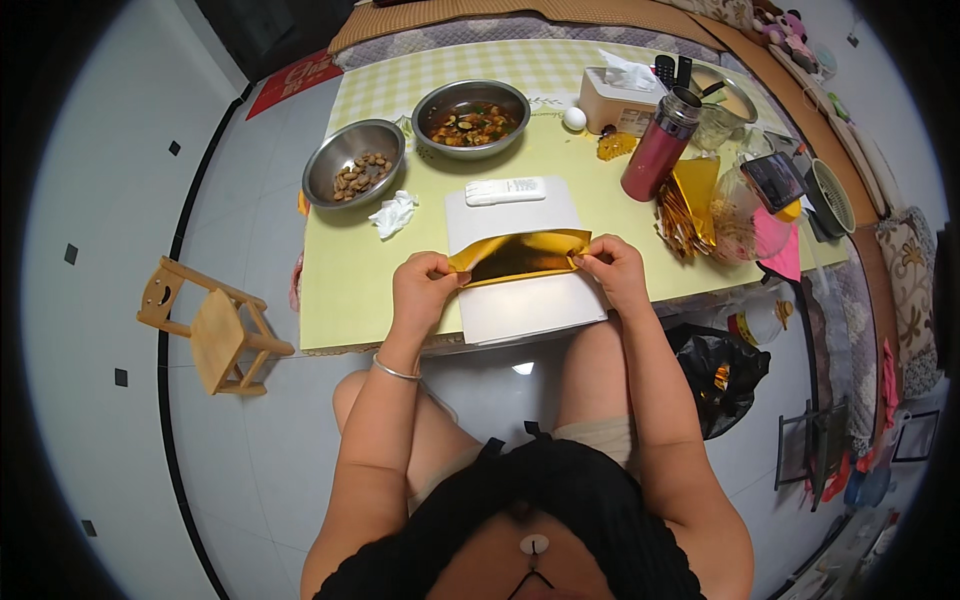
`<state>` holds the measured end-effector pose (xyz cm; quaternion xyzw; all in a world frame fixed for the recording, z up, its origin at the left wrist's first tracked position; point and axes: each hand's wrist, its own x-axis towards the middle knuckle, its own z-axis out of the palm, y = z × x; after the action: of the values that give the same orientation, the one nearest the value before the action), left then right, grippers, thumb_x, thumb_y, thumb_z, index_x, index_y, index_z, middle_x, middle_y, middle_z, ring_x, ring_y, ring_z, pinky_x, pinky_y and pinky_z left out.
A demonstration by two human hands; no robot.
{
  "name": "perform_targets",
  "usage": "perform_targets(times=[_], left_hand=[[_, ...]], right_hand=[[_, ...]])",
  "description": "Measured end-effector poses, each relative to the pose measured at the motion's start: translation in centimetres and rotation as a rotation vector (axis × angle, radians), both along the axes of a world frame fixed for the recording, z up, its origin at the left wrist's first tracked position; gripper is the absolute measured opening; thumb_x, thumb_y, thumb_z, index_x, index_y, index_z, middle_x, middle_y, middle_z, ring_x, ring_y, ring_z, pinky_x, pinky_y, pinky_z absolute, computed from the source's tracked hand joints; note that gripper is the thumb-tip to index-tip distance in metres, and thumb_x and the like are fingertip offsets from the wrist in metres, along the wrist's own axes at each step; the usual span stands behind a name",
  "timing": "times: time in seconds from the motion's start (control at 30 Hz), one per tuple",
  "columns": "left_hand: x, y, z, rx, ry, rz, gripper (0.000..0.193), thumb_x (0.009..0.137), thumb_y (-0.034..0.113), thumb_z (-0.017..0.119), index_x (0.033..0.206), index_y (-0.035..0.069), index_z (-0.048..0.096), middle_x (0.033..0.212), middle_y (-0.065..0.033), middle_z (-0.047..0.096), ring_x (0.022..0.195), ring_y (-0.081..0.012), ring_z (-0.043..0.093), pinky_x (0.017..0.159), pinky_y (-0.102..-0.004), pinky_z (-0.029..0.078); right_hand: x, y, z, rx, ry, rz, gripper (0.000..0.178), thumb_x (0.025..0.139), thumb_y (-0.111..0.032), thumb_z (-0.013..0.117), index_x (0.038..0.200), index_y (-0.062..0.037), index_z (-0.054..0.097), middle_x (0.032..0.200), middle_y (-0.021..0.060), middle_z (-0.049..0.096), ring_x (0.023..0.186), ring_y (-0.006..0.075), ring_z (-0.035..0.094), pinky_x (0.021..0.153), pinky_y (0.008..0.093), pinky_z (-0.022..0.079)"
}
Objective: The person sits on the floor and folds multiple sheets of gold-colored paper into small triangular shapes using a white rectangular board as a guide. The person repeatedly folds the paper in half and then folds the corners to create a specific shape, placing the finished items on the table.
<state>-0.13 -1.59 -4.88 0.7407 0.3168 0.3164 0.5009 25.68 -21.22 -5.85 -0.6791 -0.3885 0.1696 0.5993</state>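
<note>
Between my hands a sheet of gold foil paper (530, 240) is stretched sideways, curved so that its shiny, darker inner face shows like an open fold. My left hand (425, 283) pinches its left end, and my right hand (615, 270) pinches the right end. Under it lies a white board (530, 305) at the table's near edge. A white remote-like device (505, 190) rests on the board's far part. Off to the right, a stack of gold foil paper (692, 200) leans by a red thermos (662, 145).
A steel bowl with brown nuts (365, 175), a bowl of food in reddish liquid (470, 125) and crumpled tissue (394, 213) stand left. A tissue box (612, 100), white egg-like ball (574, 119) and phone (773, 182) are right. A wooden chair (220, 325) and black bag (718, 378) are on the floor.
</note>
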Motion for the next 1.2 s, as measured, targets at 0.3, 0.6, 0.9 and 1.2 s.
perform_targets(times=[0.3,0.6,0.9,1.2], left_hand=[[-0.6,0.7,0.1,-0.185,-0.019,-0.124,0.024,0.071,0.005,0.087,0.077,0.003,0.064,0.075,-0.0017,0.062,0.069,-0.0112,0.054,0.067,-0.0262,0.048],[-1.9,0.7,3.4,-0.399,-0.145,-0.227,0.019,0.092,0.011,0.073,0.105,-0.004,0.074,0.091,-0.0056,0.072,0.086,-0.0120,0.063,0.082,-0.0270,0.050],[-1.4,0.0,4.3,-0.501,-0.207,-0.205,0.016,0.092,0.011,0.074,0.101,-0.002,0.074,0.093,-0.0033,0.070,0.088,-0.0111,0.062,0.087,-0.0262,0.048],[-0.9,0.2,2.0,-0.302,-0.135,-0.148,0.007,0.089,0.005,0.075,0.088,0.001,0.070,0.079,0.0028,0.066,0.072,-0.0047,0.055,0.068,-0.0198,0.044]], right_hand=[[0.1,-0.2,0.2,-0.047,-0.022,0.027,0.022,0.076,0.000,0.080,0.077,-0.0018,0.059,0.079,0.0002,0.056,0.074,0.0107,0.052,0.068,0.0251,0.044],[0.0,-0.3,0.3,-0.056,-0.048,0.037,0.022,0.076,0.003,0.078,0.076,-0.0016,0.056,0.078,-0.0004,0.053,0.072,0.0095,0.049,0.066,0.0240,0.043],[0.0,-0.3,0.1,-0.051,-0.049,0.043,0.025,0.075,0.003,0.079,0.075,-0.0025,0.055,0.077,-0.0003,0.053,0.072,0.0098,0.048,0.067,0.0247,0.043],[-0.1,-0.6,1.5,0.079,0.289,0.184,0.014,0.087,-0.011,0.077,0.094,-0.0019,0.069,0.094,0.0014,0.067,0.087,0.0110,0.061,0.080,0.0248,0.049]])
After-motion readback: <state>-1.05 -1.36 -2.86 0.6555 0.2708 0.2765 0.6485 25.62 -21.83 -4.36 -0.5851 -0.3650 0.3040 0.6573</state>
